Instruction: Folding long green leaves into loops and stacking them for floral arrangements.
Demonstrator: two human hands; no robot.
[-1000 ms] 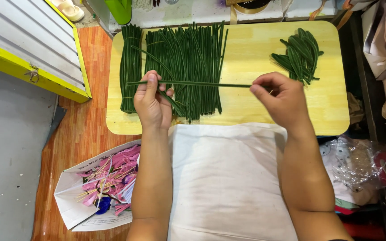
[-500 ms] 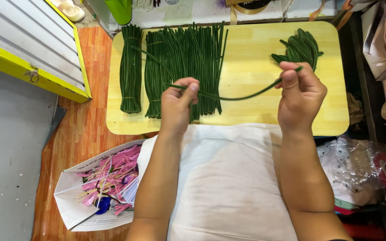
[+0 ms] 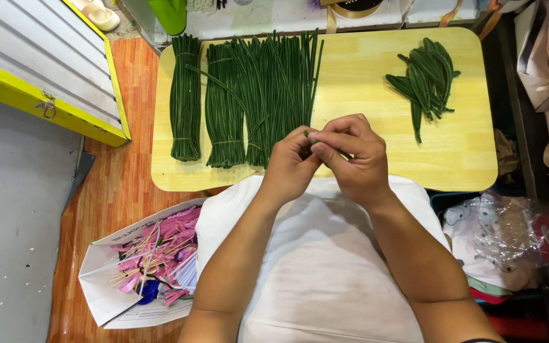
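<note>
Two hands meet over the front edge of the yellow wooden bench. The left hand and the right hand touch at the fingertips, and both pinch one thin green stem. Only a tiny bit of the stem peeks out above the fingers; the rest is hidden inside the hands.

On the bench lie three groups of long green stems. There is one thin tied bundle on the left, one thicker tied bundle just beside it, and one loose spread of stems behind the hands. Well apart, on the right, lies one small pile of bent green pieces.

One white paper bag full of pink bits sits on the floor near the left arm.
</note>
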